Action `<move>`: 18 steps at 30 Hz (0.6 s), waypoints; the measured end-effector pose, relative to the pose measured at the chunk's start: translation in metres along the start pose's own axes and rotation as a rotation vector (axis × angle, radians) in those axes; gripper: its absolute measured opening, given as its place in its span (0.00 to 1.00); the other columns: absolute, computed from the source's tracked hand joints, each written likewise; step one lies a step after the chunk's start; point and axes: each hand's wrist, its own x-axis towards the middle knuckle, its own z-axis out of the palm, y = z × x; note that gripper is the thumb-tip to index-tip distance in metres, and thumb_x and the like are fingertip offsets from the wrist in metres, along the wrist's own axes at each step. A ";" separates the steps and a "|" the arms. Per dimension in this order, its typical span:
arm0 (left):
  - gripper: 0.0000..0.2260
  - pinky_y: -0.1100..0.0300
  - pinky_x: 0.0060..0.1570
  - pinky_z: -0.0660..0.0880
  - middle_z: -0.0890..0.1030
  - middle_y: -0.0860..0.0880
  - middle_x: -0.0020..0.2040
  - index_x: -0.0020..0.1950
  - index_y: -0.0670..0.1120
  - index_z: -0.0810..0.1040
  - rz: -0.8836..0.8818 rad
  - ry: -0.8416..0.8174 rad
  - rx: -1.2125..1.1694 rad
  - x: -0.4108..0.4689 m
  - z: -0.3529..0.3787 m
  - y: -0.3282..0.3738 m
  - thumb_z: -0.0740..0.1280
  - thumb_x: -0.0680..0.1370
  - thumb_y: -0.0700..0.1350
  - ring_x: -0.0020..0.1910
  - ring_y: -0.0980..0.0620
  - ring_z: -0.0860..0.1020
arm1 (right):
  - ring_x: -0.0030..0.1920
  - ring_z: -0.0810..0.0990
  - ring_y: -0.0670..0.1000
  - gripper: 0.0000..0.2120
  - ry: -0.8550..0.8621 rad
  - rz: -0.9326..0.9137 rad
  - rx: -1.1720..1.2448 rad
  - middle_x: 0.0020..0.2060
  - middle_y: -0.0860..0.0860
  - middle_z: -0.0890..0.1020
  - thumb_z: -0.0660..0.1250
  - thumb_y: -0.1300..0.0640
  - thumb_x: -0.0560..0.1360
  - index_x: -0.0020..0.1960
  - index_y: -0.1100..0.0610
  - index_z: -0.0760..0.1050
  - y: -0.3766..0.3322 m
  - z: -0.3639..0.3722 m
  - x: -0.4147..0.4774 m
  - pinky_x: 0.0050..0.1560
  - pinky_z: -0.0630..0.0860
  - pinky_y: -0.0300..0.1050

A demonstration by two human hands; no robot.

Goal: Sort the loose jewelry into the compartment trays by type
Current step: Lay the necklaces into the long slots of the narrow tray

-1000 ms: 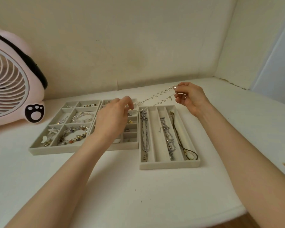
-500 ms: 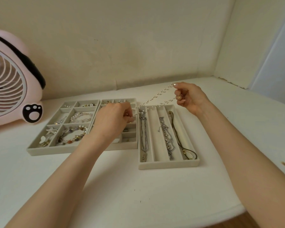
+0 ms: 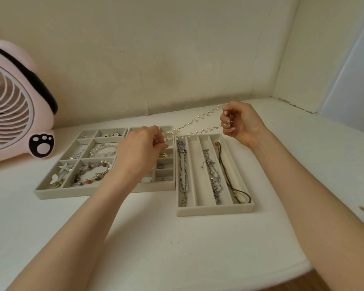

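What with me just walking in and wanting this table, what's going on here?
A person is sorting jewelry. Both hands hold a pearl-bead necklace stretched in the air: the left hand pinches one end over the middle tray, the right hand the other end behind the long-slot tray. That tray already holds three necklaces, with one slot empty.

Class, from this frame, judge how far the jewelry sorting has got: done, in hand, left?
Done: bracelets lie in the left tray, and three slots of the long tray hold necklaces. In hand: left hand and right hand pinch a pearl chain stretched above the trays. Left: laying it down, probably in the bare second slot.
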 end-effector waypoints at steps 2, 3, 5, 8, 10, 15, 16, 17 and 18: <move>0.06 0.54 0.42 0.72 0.77 0.49 0.49 0.46 0.48 0.77 -0.001 0.000 -0.011 -0.001 0.001 -0.001 0.70 0.74 0.49 0.48 0.46 0.75 | 0.24 0.61 0.47 0.11 0.004 0.004 0.006 0.22 0.49 0.67 0.58 0.60 0.73 0.32 0.55 0.63 0.001 0.001 0.000 0.21 0.56 0.35; 0.06 0.54 0.43 0.71 0.76 0.49 0.50 0.45 0.48 0.77 -0.001 -0.002 -0.016 -0.001 0.001 -0.001 0.71 0.74 0.49 0.49 0.46 0.75 | 0.24 0.62 0.47 0.11 0.006 0.004 0.008 0.23 0.49 0.68 0.58 0.60 0.73 0.32 0.55 0.63 0.001 0.001 0.000 0.21 0.57 0.35; 0.06 0.57 0.42 0.67 0.73 0.51 0.48 0.44 0.48 0.77 0.006 -0.013 -0.024 -0.001 0.000 0.000 0.71 0.73 0.49 0.50 0.47 0.74 | 0.24 0.66 0.47 0.11 0.012 0.002 0.016 0.24 0.50 0.71 0.59 0.60 0.74 0.32 0.55 0.64 0.001 0.000 -0.001 0.22 0.61 0.34; 0.07 0.59 0.41 0.64 0.72 0.53 0.44 0.41 0.48 0.76 0.086 -0.069 -0.070 -0.001 -0.003 0.006 0.72 0.72 0.49 0.47 0.50 0.72 | 0.25 0.70 0.47 0.11 0.027 0.004 0.066 0.27 0.51 0.73 0.60 0.60 0.75 0.34 0.56 0.66 0.001 -0.002 -0.001 0.23 0.67 0.35; 0.07 0.58 0.43 0.66 0.72 0.53 0.45 0.42 0.48 0.78 0.202 -0.125 -0.106 -0.004 -0.004 0.012 0.72 0.72 0.49 0.48 0.52 0.70 | 0.25 0.74 0.48 0.11 0.052 0.005 0.125 0.28 0.52 0.75 0.61 0.61 0.75 0.34 0.58 0.67 0.001 -0.003 0.000 0.24 0.71 0.36; 0.07 0.62 0.45 0.67 0.73 0.54 0.45 0.43 0.50 0.80 0.483 -0.239 -0.145 -0.013 -0.004 0.023 0.72 0.71 0.51 0.47 0.56 0.69 | 0.26 0.79 0.51 0.09 0.101 0.019 0.251 0.26 0.55 0.79 0.61 0.63 0.75 0.36 0.60 0.69 0.004 -0.005 0.001 0.29 0.78 0.39; 0.06 0.63 0.45 0.67 0.72 0.54 0.45 0.43 0.50 0.80 0.518 -0.256 -0.146 -0.014 -0.003 0.025 0.72 0.72 0.52 0.46 0.56 0.68 | 0.26 0.79 0.51 0.09 0.098 0.023 0.238 0.26 0.56 0.80 0.60 0.63 0.75 0.37 0.60 0.69 0.004 -0.004 0.001 0.29 0.78 0.39; 0.06 0.63 0.45 0.67 0.72 0.54 0.45 0.43 0.50 0.81 0.547 -0.271 -0.146 -0.016 -0.003 0.026 0.71 0.73 0.52 0.46 0.55 0.69 | 0.26 0.78 0.50 0.09 0.095 0.028 0.212 0.27 0.56 0.80 0.60 0.62 0.75 0.37 0.60 0.70 0.004 -0.004 0.001 0.29 0.77 0.39; 0.06 0.62 0.46 0.67 0.73 0.54 0.45 0.43 0.50 0.81 0.573 -0.282 -0.145 -0.017 -0.002 0.028 0.70 0.73 0.51 0.47 0.55 0.69 | 0.25 0.77 0.50 0.09 0.095 0.034 0.177 0.28 0.56 0.80 0.60 0.62 0.75 0.36 0.59 0.70 0.004 -0.003 0.001 0.28 0.76 0.38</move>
